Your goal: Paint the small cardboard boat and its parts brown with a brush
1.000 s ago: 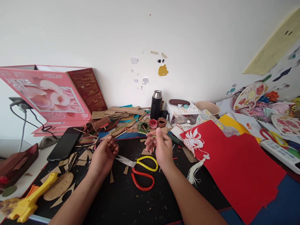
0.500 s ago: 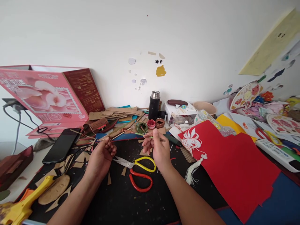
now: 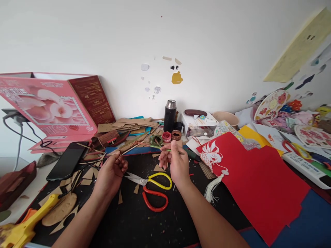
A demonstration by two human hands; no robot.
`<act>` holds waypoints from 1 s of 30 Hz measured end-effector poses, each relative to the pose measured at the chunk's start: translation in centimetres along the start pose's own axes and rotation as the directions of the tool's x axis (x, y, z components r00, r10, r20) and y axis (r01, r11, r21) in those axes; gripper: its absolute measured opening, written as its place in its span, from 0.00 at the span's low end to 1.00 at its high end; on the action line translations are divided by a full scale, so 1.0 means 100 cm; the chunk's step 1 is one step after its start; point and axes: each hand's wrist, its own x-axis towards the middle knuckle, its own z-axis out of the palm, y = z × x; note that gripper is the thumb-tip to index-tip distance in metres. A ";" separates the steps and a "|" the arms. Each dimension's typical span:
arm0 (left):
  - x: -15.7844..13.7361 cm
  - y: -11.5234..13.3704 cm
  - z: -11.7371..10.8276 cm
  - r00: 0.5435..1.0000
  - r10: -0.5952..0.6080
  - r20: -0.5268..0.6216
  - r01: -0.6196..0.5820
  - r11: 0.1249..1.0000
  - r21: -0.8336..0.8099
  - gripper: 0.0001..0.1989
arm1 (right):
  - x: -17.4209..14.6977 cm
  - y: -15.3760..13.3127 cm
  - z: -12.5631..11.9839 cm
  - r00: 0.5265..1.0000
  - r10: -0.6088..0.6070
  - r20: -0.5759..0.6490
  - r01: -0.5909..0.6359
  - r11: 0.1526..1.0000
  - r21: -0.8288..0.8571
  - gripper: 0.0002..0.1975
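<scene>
My left hand is closed, thumb and forefinger pinching a thin brown stick that points up and to the right. To its right, my right hand is closed round a thin paintbrush whose end looks green and points left. Just beyond it stand an open jar of green paint, a jar of red paint and a jar of brown paint. Scissors with yellow and red handles lie on the black mat between my forearms, blades toward my left hand.
A black thermos stands behind the jars. Cardboard strips are piled at the back. A phone, cardboard scraps and a yellow glue gun lie left. Red paper with a tasselled ornament covers the right side.
The paintbrush in my right hand has swung slightly, its green end now lying further left in front of the green jar. My left hand has barely moved.
</scene>
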 end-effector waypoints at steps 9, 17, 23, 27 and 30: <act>0.001 -0.001 0.000 1.000 0.025 0.005 -0.025 1.000 0.011 0.15 | 0.006 -0.003 -0.005 0.996 -0.038 -0.077 0.037 0.999 -0.015 0.34; 0.001 -0.001 0.000 1.000 0.022 0.003 -0.022 0.999 0.026 0.15 | 0.000 0.000 -0.001 1.000 -0.022 -0.016 0.021 0.999 -0.034 0.36; 0.002 -0.003 -0.001 0.999 0.051 0.014 -0.052 0.998 0.034 0.15 | 0.000 -0.001 0.000 0.999 -0.022 -0.025 0.021 0.999 -0.037 0.34; 0.002 -0.003 -0.001 0.999 0.047 0.018 -0.048 0.999 0.026 0.15 | 0.007 -0.004 -0.006 0.993 -0.053 -0.102 0.050 0.998 -0.026 0.34; 0.003 -0.003 -0.001 0.999 0.050 0.013 -0.051 0.998 0.023 0.15 | 0.007 -0.006 -0.006 0.995 -0.050 -0.091 0.048 0.999 -0.020 0.34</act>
